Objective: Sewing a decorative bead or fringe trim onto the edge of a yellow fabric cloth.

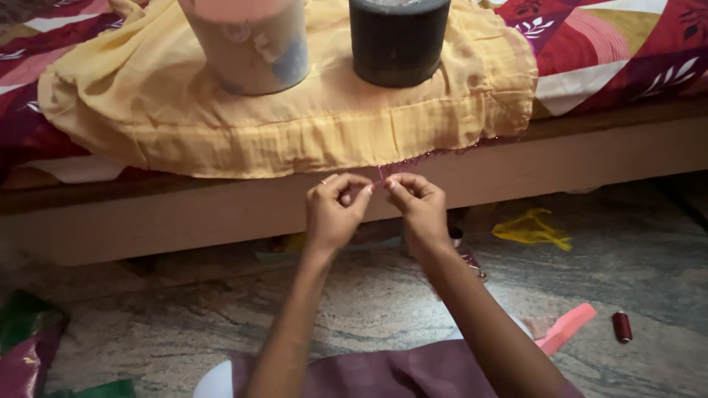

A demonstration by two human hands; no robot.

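A wooden-framed bed under a red patterned sheet carries a yellow cloth, on which a pale bucket stands just left of a dark cylindrical container, the cloth's hem overhanging the frame.

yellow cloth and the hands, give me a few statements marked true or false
1. The yellow cloth hangs over the edge of the bed frame. True.
2. Both hands meet at the cloth's lower hem, the left hand and the right hand each pinching with their fingertips. True.
3. Two containers stand on the cloth, a pale one and a dark one. True.
4. The dark red thread spool is in the right hand's grip. False: it lies on the floor, away from both hands.
5. The pink object sits on the bed. False: it lies on the floor near the right forearm.
6. The left hand wears no ring. False: a ring shows on one finger.
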